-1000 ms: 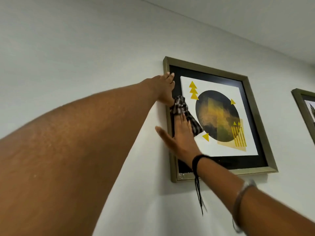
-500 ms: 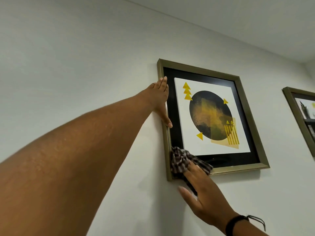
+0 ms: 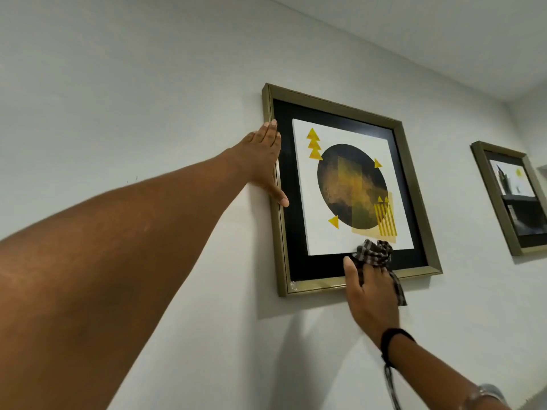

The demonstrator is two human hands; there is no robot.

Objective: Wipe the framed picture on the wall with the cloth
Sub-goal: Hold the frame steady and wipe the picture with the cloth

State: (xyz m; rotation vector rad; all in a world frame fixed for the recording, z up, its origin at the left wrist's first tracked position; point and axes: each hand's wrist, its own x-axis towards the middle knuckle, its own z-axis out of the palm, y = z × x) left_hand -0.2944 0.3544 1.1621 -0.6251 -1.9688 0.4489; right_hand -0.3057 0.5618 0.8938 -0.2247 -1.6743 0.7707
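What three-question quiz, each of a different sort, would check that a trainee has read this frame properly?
1. True or false: the left hand lies flat against the left side of the framed picture.
2. The checked cloth is pressed near which part of the glass? A) top left B) bottom middle C) top right
3. Fill in: the cloth is under the ___ hand.

Key: 1 true; 2 B; 3 right.
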